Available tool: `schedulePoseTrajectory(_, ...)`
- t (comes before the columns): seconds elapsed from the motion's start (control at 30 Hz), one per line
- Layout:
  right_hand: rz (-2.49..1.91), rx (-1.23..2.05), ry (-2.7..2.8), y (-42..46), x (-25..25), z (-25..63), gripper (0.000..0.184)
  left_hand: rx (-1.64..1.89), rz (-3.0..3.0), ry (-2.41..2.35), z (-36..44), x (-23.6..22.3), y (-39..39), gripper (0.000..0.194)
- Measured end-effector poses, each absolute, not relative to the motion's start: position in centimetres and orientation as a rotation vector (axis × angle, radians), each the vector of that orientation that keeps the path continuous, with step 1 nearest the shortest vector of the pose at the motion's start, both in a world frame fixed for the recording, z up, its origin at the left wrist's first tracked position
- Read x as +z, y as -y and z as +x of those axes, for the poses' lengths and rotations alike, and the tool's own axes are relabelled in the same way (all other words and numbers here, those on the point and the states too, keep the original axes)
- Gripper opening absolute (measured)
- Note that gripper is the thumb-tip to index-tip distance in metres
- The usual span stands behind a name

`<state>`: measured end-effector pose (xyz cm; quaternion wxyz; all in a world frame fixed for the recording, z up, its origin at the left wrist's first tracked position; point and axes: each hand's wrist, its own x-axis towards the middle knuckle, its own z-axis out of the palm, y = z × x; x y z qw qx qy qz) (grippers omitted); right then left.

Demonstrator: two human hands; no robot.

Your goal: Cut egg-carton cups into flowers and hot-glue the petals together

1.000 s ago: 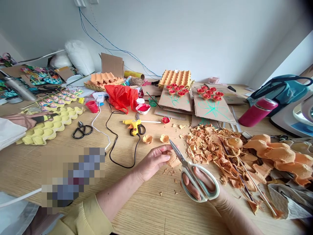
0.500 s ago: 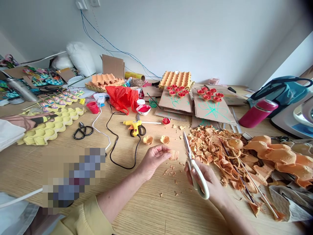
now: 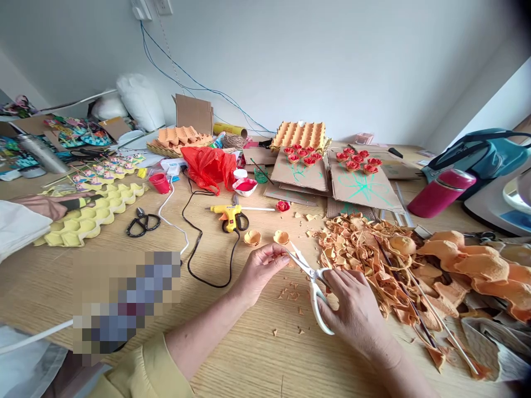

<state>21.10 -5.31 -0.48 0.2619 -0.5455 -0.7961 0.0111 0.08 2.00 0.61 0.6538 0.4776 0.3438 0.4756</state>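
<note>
Yellow pulp egg tray (image 3: 89, 218) lies at far left under a co-worker's hand (image 3: 81, 203), with black-handled scissors (image 3: 143, 224) flat on the desk (image 3: 232, 354) just beside it. Below them sits a pixelated object (image 3: 133, 307), too obscured to name. A red cup (image 3: 160, 183) stands behind a white cord; a looping black cord (image 3: 201, 237) runs to a yellow glue gun (image 3: 228, 213), bounding the space beyond the left forearm. Two scalloped orange cups (image 3: 253, 238) sit just past the left hand (image 3: 259, 271), whose thumb and fingers are pinched on a small orange carton piece (image 3: 292, 262), mostly hidden, above the desk. White-handled scissors (image 3: 312, 272), blades parted beside the piece, are gripped by the curled right hand (image 3: 352, 304). Wood grain dotted with scraps (image 3: 290, 290) stretches between the forearms toward the near side. Red paper-pulp roses (image 3: 357, 160) stand on cardboard sheets behind. A heap of trimmings (image 3: 352, 243) crowds the right hand, hemmed in by orange carton sections (image 3: 485, 265) and a magenta bottle (image 3: 442, 193) farther right.
</note>
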Motion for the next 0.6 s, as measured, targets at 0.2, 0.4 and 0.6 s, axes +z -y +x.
schedulePoseTrajectory(0.2,-1.490,0.017,2.161,5.46,-0.40,20.89,0.013,1.046,1.088,-0.734,0.16,0.90,-1.87,0.027)
schedulePoseTrajectory(0.4,-1.475,0.040,2.157,5.55,-0.18,20.64,0.011,1.008,1.091,-0.685,0.16,0.53,-1.74,0.022)
schedulePoseTrajectory(0.6,-1.465,0.119,2.171,5.53,-0.32,20.57,0.013,0.968,1.071,-0.677,0.31,0.44,-1.50,0.024)
